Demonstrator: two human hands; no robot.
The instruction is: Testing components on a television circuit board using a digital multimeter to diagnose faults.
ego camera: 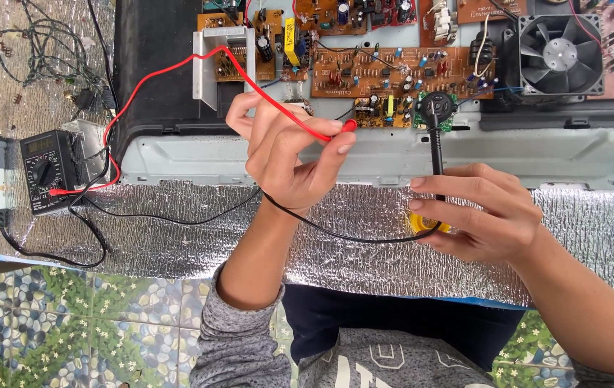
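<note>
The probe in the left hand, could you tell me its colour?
Red, with a red lead; the probe shows in the head view.

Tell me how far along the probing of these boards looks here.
Done: the multimeter sits at the left with both leads plugged in. In hand: the right hand presses the black probe toward the small green board; the left hand pinches the red probe in the air. Left: the red probe touches no board yet.

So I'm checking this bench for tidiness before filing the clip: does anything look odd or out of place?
Nothing looks damaged or spilled. The only untidy spot is a loose tangle of wires at the far left, beyond the multimeter.
</note>
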